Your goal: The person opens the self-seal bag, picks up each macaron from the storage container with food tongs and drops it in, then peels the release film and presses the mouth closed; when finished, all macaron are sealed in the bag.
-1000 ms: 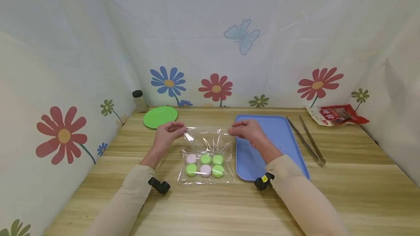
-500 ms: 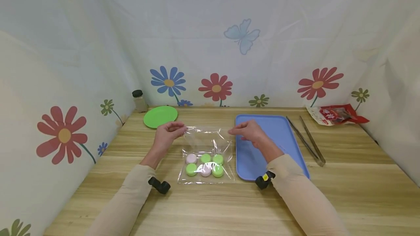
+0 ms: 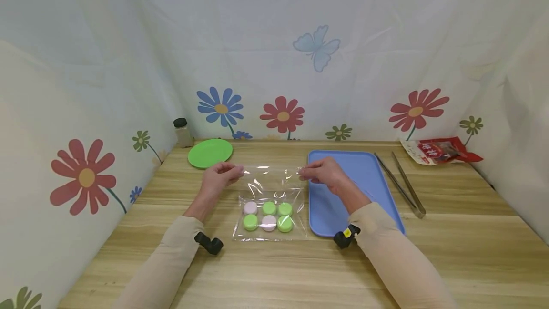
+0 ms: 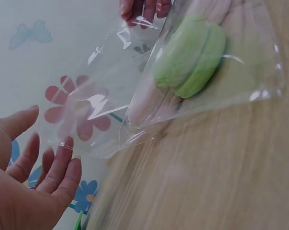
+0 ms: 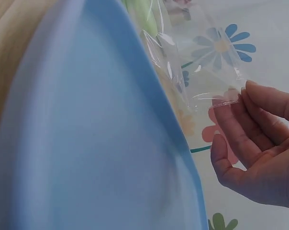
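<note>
A clear plastic bag lies on the table in the head view. Inside sit several macarons, some pale green and some pale pink. Its upper flap is raised, with a crease above the macarons. My left hand is at the flap's left corner; the left wrist view shows the thumb apart from the fingers, with a fingertip touching the film. At the opposite corner, my right hand pinches the film between thumb and fingers, as the right wrist view shows.
A blue tray lies right of the bag, partly beneath my right forearm. Beyond it are metal tongs and a red and white snack packet. A green plate and a black-lidded jar stand back left.
The flap has shifted and now shows a distinct crease above the macarons. My right fingers lifted slightly and have come back down on the corner. Both arms stay nearly in place.
</note>
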Demonstrator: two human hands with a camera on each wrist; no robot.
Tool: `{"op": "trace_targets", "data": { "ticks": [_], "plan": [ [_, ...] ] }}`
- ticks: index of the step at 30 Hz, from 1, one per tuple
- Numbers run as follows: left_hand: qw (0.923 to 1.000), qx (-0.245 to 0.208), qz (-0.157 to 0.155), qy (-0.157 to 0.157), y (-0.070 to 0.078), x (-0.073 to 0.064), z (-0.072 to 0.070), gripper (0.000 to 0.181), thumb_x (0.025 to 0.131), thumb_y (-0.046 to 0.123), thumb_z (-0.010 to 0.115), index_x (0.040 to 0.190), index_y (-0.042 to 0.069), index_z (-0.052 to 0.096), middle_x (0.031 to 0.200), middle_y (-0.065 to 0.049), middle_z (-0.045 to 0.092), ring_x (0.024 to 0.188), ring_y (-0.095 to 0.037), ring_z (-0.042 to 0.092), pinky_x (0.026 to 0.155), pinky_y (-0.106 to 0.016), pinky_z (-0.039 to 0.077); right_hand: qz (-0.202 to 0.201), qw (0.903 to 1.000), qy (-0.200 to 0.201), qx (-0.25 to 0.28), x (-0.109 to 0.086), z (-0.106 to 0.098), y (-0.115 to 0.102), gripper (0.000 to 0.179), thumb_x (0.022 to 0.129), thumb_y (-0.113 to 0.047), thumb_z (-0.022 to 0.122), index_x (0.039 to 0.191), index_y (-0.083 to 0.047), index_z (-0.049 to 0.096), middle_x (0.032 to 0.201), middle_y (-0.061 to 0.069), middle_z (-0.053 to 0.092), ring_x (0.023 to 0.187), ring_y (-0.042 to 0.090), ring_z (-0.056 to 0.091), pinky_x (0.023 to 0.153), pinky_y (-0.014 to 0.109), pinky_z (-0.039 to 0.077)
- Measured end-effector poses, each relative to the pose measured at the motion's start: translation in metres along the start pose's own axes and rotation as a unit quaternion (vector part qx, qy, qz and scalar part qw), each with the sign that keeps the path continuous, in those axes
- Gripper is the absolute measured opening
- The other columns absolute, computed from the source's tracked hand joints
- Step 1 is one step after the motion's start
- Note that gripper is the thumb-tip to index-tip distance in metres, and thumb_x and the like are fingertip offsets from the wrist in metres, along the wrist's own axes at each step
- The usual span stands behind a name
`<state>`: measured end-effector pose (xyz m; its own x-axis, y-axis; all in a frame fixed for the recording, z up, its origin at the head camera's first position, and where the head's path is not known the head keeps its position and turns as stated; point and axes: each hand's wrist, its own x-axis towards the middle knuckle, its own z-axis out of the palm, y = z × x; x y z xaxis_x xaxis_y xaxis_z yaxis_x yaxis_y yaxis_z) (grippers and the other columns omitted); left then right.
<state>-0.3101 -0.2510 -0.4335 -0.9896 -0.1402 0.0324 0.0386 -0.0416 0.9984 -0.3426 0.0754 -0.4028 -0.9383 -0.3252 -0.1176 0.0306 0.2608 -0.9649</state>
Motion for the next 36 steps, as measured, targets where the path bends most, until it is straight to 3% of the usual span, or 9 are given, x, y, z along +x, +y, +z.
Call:
{"op": "trace_targets", "data": {
  "ticks": [5, 13, 18, 23, 27, 30, 33, 36],
  "plan": [
    [0.9989, 0.033, -0.028, -0.019, -0.004, 0.002, -0.004, 0.037, 0.093, 0.027, 0.075, 0.115, 0.000, 0.065, 0.114, -0.018, 0.070, 0.094, -0.017, 0.071, 0.092, -0.035, 0.055, 0.001, 1.0000, -0.004, 0.002, -0.001, 0.000, -0.001, 0.030, 0.091, -0.017, 0.075, 0.112, 0.004, 0.073, 0.099, 0.015, 0.075, 0.098, 0.022, 0.072, 0.092, 0.039, 0.054],
    [0.9973, 0.043, -0.030, -0.051, -0.005, 0.002, -0.007, 0.032, 0.096, 0.022, 0.070, 0.119, 0.000, 0.065, 0.108, -0.007, 0.073, 0.103, -0.024, 0.069, 0.094, -0.038, 0.054, 0.000, 1.0000, -0.004, 0.001, 0.000, -0.001, -0.001, 0.029, 0.092, -0.016, 0.074, 0.112, 0.004, 0.074, 0.100, 0.017, 0.075, 0.101, 0.026, 0.071, 0.093, 0.040, 0.054],
    [0.9985, 0.009, -0.031, -0.043, -0.002, 0.002, -0.007, 0.022, 0.095, 0.016, 0.070, 0.111, 0.002, 0.064, 0.107, -0.012, 0.073, 0.099, -0.023, 0.071, 0.094, -0.039, 0.054, -0.003, 1.0000, -0.003, 0.001, -0.002, -0.001, -0.001, 0.028, 0.092, -0.016, 0.074, 0.112, 0.004, 0.074, 0.101, 0.018, 0.074, 0.104, 0.029, 0.070, 0.092, 0.040, 0.054],
    [0.9983, -0.017, -0.040, -0.039, 0.002, 0.002, -0.007, 0.006, 0.098, 0.005, 0.060, 0.103, 0.004, 0.061, 0.100, -0.012, 0.074, 0.094, -0.023, 0.073, 0.092, -0.040, 0.055, 0.003, 1.0000, -0.003, 0.001, -0.003, 0.000, -0.001, 0.029, 0.091, -0.017, 0.075, 0.112, 0.003, 0.074, 0.102, 0.019, 0.074, 0.106, 0.031, 0.069, 0.094, 0.042, 0.054],
    [0.9978, -0.013, -0.046, -0.046, 0.004, 0.001, -0.008, 0.012, 0.098, 0.004, 0.051, 0.101, 0.004, 0.063, 0.102, -0.014, 0.073, 0.097, -0.024, 0.072, 0.093, -0.041, 0.055, 0.005, 1.0000, -0.003, 0.005, -0.003, -0.001, -0.001, 0.029, 0.091, -0.017, 0.075, 0.112, 0.003, 0.074, 0.102, 0.018, 0.074, 0.106, 0.030, 0.069, 0.094, 0.043, 0.053],
    [0.9976, -0.008, -0.042, -0.054, 0.005, -0.001, -0.009, 0.017, 0.100, 0.013, 0.049, 0.102, 0.003, 0.063, 0.107, -0.016, 0.073, 0.104, -0.030, 0.070, 0.098, -0.045, 0.052, 0.005, 0.9999, -0.005, 0.010, -0.002, -0.001, -0.001, 0.029, 0.092, -0.017, 0.075, 0.112, 0.003, 0.074, 0.103, 0.018, 0.074, 0.106, 0.030, 0.070, 0.095, 0.044, 0.053],
    [0.9973, 0.006, -0.032, -0.066, 0.006, -0.001, -0.009, 0.033, 0.103, 0.027, 0.053, 0.110, -0.004, 0.065, 0.110, -0.017, 0.072, 0.108, -0.034, 0.068, 0.099, -0.047, 0.051, 0.003, 0.9999, -0.008, 0.012, -0.001, -0.001, 0.000, 0.029, 0.092, -0.017, 0.074, 0.112, 0.004, 0.074, 0.104, 0.019, 0.074, 0.105, 0.030, 0.070, 0.096, 0.045, 0.052],
    [0.9967, 0.026, -0.020, -0.075, 0.004, 0.000, -0.010, 0.041, 0.100, 0.028, 0.064, 0.117, -0.009, 0.065, 0.114, -0.020, 0.071, 0.107, -0.032, 0.069, 0.097, -0.047, 0.052, -0.001, 0.9999, -0.010, 0.013, 0.000, -0.001, 0.000, 0.029, 0.092, -0.017, 0.074, 0.112, 0.005, 0.073, 0.105, 0.020, 0.073, 0.105, 0.030, 0.070, 0.096, 0.045, 0.052]
  ]
}}
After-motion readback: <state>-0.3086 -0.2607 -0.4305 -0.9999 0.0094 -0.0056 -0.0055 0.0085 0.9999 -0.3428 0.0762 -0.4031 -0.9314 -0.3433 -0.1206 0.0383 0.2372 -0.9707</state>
